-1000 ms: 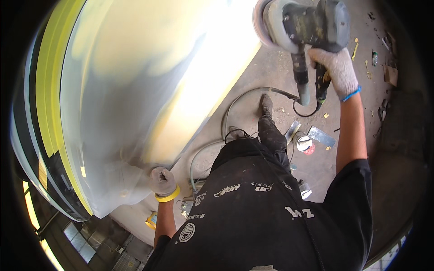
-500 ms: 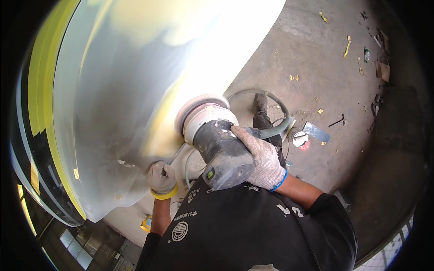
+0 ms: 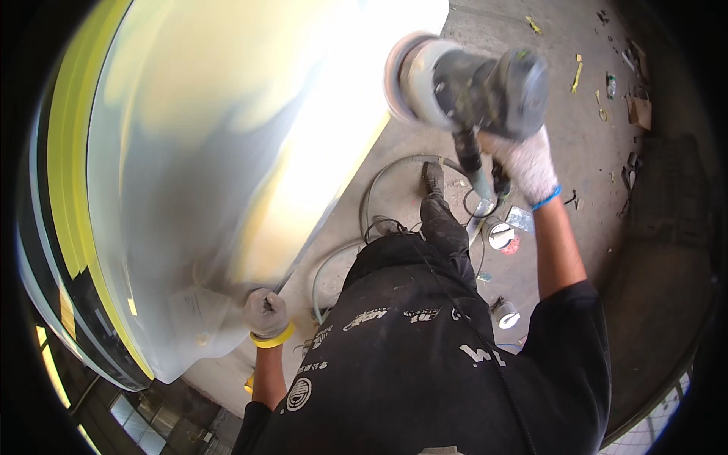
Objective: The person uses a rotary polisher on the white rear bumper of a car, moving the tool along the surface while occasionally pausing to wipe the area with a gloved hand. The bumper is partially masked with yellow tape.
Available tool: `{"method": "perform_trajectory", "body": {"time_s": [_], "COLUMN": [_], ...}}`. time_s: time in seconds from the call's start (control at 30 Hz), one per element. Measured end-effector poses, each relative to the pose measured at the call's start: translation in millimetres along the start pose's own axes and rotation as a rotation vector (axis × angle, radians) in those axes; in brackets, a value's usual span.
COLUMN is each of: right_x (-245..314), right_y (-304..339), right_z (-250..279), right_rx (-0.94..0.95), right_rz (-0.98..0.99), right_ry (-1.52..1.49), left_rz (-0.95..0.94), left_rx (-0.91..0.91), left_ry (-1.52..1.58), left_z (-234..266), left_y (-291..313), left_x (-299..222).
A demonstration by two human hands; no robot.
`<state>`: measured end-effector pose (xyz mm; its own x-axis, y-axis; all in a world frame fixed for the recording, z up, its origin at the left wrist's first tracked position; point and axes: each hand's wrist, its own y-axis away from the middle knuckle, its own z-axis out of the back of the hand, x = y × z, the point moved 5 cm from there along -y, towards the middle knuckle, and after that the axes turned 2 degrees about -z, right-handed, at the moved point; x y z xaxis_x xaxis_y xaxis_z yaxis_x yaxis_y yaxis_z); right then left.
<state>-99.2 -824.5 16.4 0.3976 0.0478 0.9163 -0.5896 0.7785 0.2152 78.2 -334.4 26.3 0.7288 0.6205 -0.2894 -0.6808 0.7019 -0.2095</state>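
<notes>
A white-gloved right hand (image 3: 525,161) of mine, with a blue cuff band, is closed around a dusty black and pale sander (image 3: 485,87). The tool is raised at the upper right and smeared by motion. Its round pad (image 3: 406,80) faces the bright far right edge of a large curved panel (image 3: 197,136), coated in grey, white and yellowish patches; contact I cannot tell. From the sander a grey-green hose (image 3: 479,178) runs downward. My left hand (image 3: 266,312), in a stained glove with a yellow cuff, is a fist at the panel's near lower edge, whatever it grips being hidden.
The hose loops (image 3: 371,189) over the floor beside my boot (image 3: 433,179). White cans (image 3: 500,235) and a metal plate (image 3: 520,219) stand or lie to the right. Scraps of yellow tape (image 3: 577,76) and a bottle (image 3: 611,86) are farther off. Yellow masking (image 3: 67,152) borders the panel's left.
My right hand has swung the sander up and to the right, from the panel's middle right to its far edge. The left fist has shifted slightly down and stays by the near edge.
</notes>
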Motion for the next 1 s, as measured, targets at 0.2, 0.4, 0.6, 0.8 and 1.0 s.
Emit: {"method": "perform_trajectory", "body": {"time_s": [0.2,0.4,0.6,0.8,1.0], "right_x": [-7,-3,17,17,17], "right_y": [-79,-88,3,96,167], "right_z": [43,45,-6,-85,-138], "right_rx": [0.105,0.125,0.054,0.255,0.390], "right_rz": [-0.091,-0.045,0.080,0.031,0.023], "right_ry": [-0.035,-0.013,0.000,-0.174,-0.033], "left_rz": [0.052,-0.003,-0.067,-0.171,-0.241], "left_rx": [-0.004,-0.038,-0.053,-0.025,0.016], "left_ry": [-0.038,-0.059,-0.052,-0.016,-0.043], "left_z": [4,3,1,0,-2], "left_y": [-1,-6,-12,-20,-23], "left_x": [-6,-11,-13,-17,-15]}}
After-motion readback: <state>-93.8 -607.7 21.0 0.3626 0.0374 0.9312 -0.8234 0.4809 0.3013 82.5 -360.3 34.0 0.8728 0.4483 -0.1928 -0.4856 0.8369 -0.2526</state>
